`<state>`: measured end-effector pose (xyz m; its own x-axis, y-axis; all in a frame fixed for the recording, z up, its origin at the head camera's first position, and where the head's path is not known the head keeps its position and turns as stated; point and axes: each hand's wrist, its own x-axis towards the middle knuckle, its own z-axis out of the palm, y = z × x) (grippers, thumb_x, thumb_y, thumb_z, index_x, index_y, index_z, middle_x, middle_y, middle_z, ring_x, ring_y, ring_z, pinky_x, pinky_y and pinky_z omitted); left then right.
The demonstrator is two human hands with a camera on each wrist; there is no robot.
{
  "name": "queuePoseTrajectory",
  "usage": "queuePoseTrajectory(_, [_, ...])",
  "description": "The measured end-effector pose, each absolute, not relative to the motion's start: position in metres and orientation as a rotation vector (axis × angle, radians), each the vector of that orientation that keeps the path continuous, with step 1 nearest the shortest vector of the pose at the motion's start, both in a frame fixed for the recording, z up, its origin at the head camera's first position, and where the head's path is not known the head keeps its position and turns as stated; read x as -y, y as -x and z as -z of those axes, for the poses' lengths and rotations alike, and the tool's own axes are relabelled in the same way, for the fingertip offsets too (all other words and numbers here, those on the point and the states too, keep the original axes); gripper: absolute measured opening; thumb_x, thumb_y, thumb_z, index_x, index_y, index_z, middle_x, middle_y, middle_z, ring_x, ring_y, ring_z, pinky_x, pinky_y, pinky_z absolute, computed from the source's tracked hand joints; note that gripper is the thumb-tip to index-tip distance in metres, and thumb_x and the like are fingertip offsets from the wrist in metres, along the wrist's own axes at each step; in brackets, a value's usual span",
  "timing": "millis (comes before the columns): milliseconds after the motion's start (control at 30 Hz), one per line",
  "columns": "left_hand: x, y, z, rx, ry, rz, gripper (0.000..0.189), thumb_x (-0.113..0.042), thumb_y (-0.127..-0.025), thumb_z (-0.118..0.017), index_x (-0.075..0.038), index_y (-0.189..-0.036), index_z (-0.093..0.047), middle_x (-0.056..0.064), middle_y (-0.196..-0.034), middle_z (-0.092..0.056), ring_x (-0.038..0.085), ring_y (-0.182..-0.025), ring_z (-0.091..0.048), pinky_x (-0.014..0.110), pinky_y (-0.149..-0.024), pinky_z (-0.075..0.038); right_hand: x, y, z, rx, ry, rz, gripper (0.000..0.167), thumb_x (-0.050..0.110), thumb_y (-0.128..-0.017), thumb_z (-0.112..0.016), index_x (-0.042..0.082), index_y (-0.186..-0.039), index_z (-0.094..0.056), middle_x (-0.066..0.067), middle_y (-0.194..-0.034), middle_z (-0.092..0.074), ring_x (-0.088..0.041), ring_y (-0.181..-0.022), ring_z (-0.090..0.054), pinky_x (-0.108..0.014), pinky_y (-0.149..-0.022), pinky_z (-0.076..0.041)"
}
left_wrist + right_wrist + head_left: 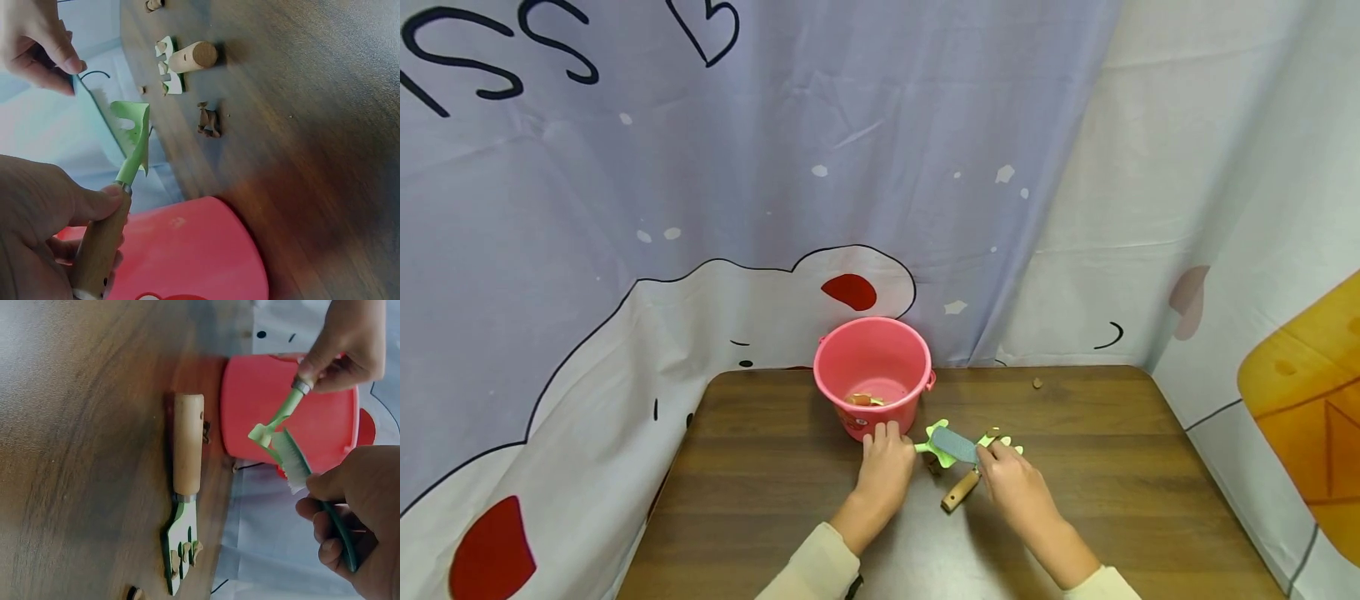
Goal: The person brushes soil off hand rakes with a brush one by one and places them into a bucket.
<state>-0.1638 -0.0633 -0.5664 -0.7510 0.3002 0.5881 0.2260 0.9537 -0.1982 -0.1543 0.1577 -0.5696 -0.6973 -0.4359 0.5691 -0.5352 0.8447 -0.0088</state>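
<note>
My left hand (883, 468) grips the wooden handle (100, 250) of a small garden tool with a green pronged head (134, 134), held up just in front of the pink bucket (868, 367). In my right hand (1017, 485) is a brush (300, 459) with a teal back and pale bristles, pinched between thumb and fingers. Its bristles meet the green head in the right wrist view. Below the hands, a green hand fork (181, 544) with a wooden handle (189, 444) lies on the table, brown clumps (185, 550) caught on its tines.
The bucket stands at the back of the wooden table (752, 500), with a small orange-and-green item (865, 400) inside. A dark brown lump (209, 120) lies near the fork, and a small brown piece (1037, 383) near the back edge. Printed curtains (760, 183) hang behind.
</note>
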Motion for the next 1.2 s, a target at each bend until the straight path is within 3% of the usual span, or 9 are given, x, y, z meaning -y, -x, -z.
queuePoseTrajectory(300, [0.06, 0.166, 0.57, 2.478, 0.393, -0.164, 0.016, -0.009, -0.087, -0.065, -0.005, -0.078, -0.078, 0.006, -0.078, -0.056, 0.024, -0.075, -0.053, 0.034, -0.061, -0.033, -0.149, 0.148, 0.562, 2.57, -0.709, -0.051, 0.034, -0.004, -0.068, -0.085, 0.0, -0.1, -0.076, -0.008, -0.085, -0.065, -0.022, -0.074, -0.066, -0.031, -0.057, -0.058])
queuePoseTrajectory(667, [0.065, 0.168, 0.574, 2.444, 0.384, -0.279, 0.023, -0.013, -0.088, -0.058, -0.006, -0.08, -0.078, 0.004, -0.077, -0.053, 0.023, -0.074, -0.051, 0.032, -0.061, -0.034, -0.159, 0.14, 0.552, 2.604, -0.753, -0.092, 0.024, -0.004, -0.072, -0.083, 0.003, -0.094, -0.076, -0.005, -0.087, -0.064, -0.022, -0.077, -0.067, -0.034, -0.062, -0.059])
queuePoseTrajectory(1000, [0.067, 0.169, 0.573, 2.397, 0.383, -0.264, 0.023, -0.014, -0.088, -0.06, -0.006, -0.078, -0.078, 0.005, -0.077, -0.053, 0.023, -0.074, -0.052, 0.032, -0.06, -0.034, -0.171, 0.147, 0.54, 2.55, -0.704, -0.166, 0.029, 0.001, -0.078, -0.083, -0.001, -0.105, -0.074, -0.006, -0.085, -0.061, -0.021, -0.074, -0.062, -0.033, -0.054, -0.055])
queuePoseTrajectory(1200, [0.063, 0.169, 0.572, 2.35, 0.373, -0.236, 0.032, -0.01, -0.09, -0.048, -0.006, -0.075, -0.077, 0.004, -0.076, -0.052, 0.023, -0.072, -0.051, 0.032, -0.059, -0.033, -0.161, 0.15, 0.55, 2.496, -0.764, -0.162, 0.028, -0.002, -0.076, -0.083, -0.001, -0.102, -0.073, -0.007, -0.084, -0.061, -0.024, -0.075, -0.064, -0.035, -0.056, -0.057])
